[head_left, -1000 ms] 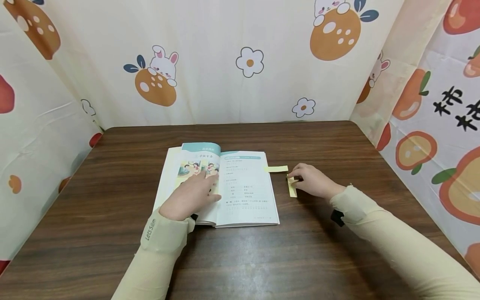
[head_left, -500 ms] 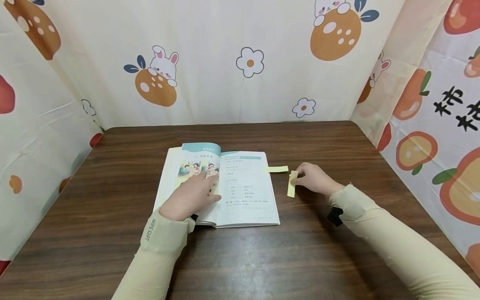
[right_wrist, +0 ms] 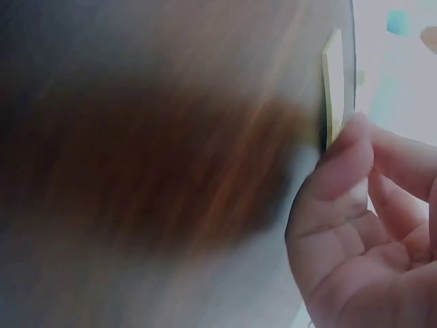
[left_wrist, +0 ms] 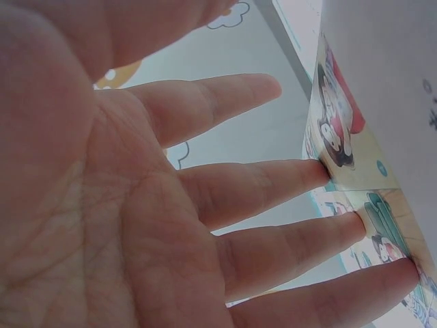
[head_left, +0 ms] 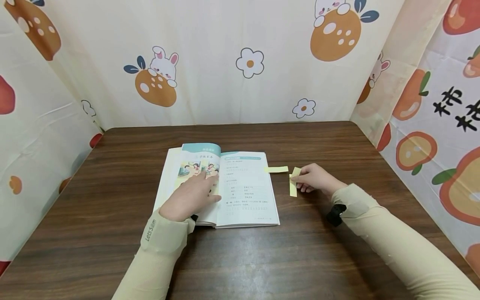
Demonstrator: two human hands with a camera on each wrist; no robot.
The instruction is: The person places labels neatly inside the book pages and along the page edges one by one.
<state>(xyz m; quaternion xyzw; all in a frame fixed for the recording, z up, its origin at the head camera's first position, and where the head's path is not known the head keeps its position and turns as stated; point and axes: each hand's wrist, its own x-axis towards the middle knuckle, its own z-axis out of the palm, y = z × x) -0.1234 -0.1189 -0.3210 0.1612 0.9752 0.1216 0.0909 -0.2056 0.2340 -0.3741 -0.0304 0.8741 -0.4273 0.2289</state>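
Note:
An open book lies on the dark wooden table, printed pages up. My left hand rests on its left page, fingers spread and fairly straight; in the left wrist view several fingertips touch the illustrated page. One yellow sticky note strip sticks out sideways from the right page's edge. Right of the book, my right hand pinches a yellow sticky note between thumb and finger. Another yellow piece shows just below it; whether the two are joined I cannot tell.
The wooden table extends around the book on all sides. A patterned curtain stands along the back edge, with more printed cloth at the left and right. A black wrist device sits under the right cuff.
My right hand has turned slightly and shifted a little to the right. The yellow piece at its fingertips now shows as two offset parts. The left hand and the book stay still.

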